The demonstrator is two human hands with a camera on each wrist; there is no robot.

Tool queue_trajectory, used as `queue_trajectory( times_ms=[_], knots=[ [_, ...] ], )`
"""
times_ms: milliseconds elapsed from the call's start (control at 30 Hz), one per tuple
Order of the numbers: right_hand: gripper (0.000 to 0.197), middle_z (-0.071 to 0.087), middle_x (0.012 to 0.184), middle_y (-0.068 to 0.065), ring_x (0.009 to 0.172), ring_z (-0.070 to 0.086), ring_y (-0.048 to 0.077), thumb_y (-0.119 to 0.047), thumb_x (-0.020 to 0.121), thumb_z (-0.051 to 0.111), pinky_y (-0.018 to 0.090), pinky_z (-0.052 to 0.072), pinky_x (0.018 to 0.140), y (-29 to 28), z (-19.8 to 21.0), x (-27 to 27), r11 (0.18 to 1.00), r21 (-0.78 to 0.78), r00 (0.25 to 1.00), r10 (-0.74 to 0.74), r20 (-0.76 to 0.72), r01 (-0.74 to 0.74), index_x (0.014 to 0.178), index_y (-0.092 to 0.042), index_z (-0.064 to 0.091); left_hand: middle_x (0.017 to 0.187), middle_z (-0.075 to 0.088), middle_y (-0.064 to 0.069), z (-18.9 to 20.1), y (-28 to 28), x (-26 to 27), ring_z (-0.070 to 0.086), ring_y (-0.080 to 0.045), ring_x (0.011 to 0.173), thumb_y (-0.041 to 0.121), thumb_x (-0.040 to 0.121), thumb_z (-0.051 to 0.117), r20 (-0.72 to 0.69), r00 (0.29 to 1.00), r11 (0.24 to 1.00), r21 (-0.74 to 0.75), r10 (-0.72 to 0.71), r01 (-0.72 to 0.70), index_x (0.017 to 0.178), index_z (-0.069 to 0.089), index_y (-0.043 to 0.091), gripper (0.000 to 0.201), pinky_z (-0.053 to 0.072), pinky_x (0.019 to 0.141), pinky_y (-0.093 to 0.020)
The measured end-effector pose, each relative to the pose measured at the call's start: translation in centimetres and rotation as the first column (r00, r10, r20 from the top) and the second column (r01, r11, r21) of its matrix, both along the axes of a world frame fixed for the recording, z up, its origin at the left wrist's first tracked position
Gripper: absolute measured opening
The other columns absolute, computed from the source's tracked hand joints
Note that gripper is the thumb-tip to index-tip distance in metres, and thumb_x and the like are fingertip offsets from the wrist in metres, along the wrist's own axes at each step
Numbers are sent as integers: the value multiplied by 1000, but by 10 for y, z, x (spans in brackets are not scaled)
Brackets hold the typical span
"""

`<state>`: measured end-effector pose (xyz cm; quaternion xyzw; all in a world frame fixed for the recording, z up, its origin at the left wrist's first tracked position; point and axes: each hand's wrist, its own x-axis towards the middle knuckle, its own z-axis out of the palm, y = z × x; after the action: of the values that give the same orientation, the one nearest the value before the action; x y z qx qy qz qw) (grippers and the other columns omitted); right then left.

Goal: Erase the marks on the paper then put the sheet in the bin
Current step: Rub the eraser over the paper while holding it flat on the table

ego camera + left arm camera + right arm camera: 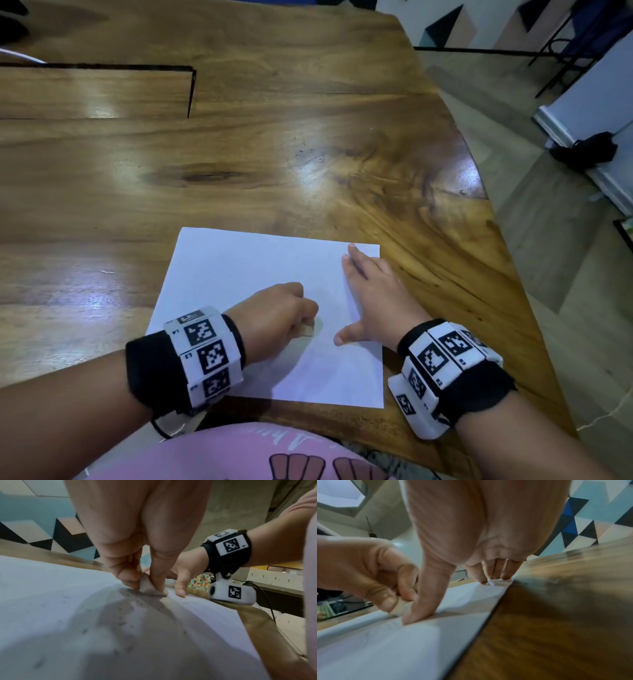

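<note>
A white sheet of paper point(267, 308) is lying flat on the wooden desk point(239, 154), close to the desk's near edge where the person is sitting. The left hand point(277, 313) is curled into a loose fist over the middle of the sheet, its thumb and fingers pinching a small pale eraser point(150, 589) and pressing its lower edge against the paper. Small dark crumbs point(130, 607) are lying scattered on the sheet just on the near side of the eraser. The right hand point(370, 301) is lying spread and flat along the sheet's right side, fingers straight and together reaching to the far right corner, thumb splayed out toward the eraser, its tip touching the paper. Both wrists are wearing black bands with white marker blocks point(205, 356). I cannot make out any pencil marks on the sheet.
</note>
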<state>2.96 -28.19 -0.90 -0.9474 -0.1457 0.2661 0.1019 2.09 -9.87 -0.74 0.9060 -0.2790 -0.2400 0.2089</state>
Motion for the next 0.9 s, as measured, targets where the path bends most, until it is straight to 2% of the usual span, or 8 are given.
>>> queue_trajectory(
  times_ms=[100, 200, 333, 433, 533, 600, 767, 900],
  knots=[
    [125, -21, 157, -7, 144, -10, 13, -52, 67, 77, 24, 5, 116, -5, 0, -4, 999, 42, 1000, -26, -13, 26, 151, -8, -5, 78, 58, -1, 9, -5, 21, 50, -14, 74, 20, 78, 64, -79, 997, 998, 56, -19, 24, 83, 66, 13, 8, 36, 60, -18],
    [126, -22, 156, -6, 144, -11, 13, -53, 67, 77, 24, 4, 116, -4, -2, -5, 999, 39, 1000, -24, -15, 25, 151, -8, -6, 68, 60, 3, 13, -18, 58, 49, -14, 70, 20, 74, 68, 32, 990, 990, -2, 138, -138, 82, 69, 13, 10, 28, 56, -21],
    [128, -22, 156, -6, 143, -10, 13, -54, 66, 77, 24, 6, 115, -4, -1, -5, 1000, 23, 1000, -15, -6, 15, 150, -7, -7, 78, 51, -3, 13, -39, 78, 43, -16, 76, 12, 80, 60, 160, 958, 971, -55, 238, -232, 88, 65, 3, 13, 22, 56, -23],
    [127, -21, 157, -5, 144, -9, 14, -54, 66, 77, 24, 6, 115, -4, -2, -5, 1000, 16, 1000, -10, 4, 10, 151, -7, -6, 81, 50, -5, 4, -34, 56, 49, -22, 76, 12, 81, 57, 95, 981, 984, -63, 169, -164, 82, 64, 7, 9, 31, 65, -25],
    [128, -21, 157, -4, 144, -9, 15, -54, 66, 77, 25, 7, 116, -4, -2, -4, 1000, 13, 1000, -9, 5, 9, 151, -7, -6, 81, 44, -1, -5, -24, 25, 49, -21, 75, 13, 82, 55, 8, 997, 997, -3, -76, 76, 81, 62, 10, 8, 39, 70, -27],
    [127, -21, 157, -3, 144, -9, 16, -55, 67, 77, 25, 7, 116, -3, -2, -4, 1000, 5, 1000, -1, 6, 1, 150, -7, -7, 83, 45, 1, -3, -23, 26, 53, -23, 79, 14, 83, 56, -18, 988, 987, 29, -155, 155, 85, 63, 11, 8, 40, 71, -26],
    [127, -21, 157, -3, 144, -10, 15, -55, 67, 76, 25, 5, 116, -2, 0, -4, 1000, -3, 1000, -4, 5, 4, 151, -8, -5, 84, 47, -6, -3, -30, 57, 57, -32, 78, 10, 81, 54, 129, 988, 996, -17, 88, -86, 84, 61, 11, 8, 49, 73, -36],
    [128, -21, 157, -2, 144, -10, 16, -55, 66, 77, 26, 7, 117, -1, 0, -4, 1000, -15, 1000, -6, -1, 6, 150, -6, -7, 93, 53, -16, -2, -29, 14, 55, -31, 80, 7, 83, 46, 33, 994, 993, 42, -107, 106, 91, 60, 6, 16, 45, 74, -37]
  ],
)
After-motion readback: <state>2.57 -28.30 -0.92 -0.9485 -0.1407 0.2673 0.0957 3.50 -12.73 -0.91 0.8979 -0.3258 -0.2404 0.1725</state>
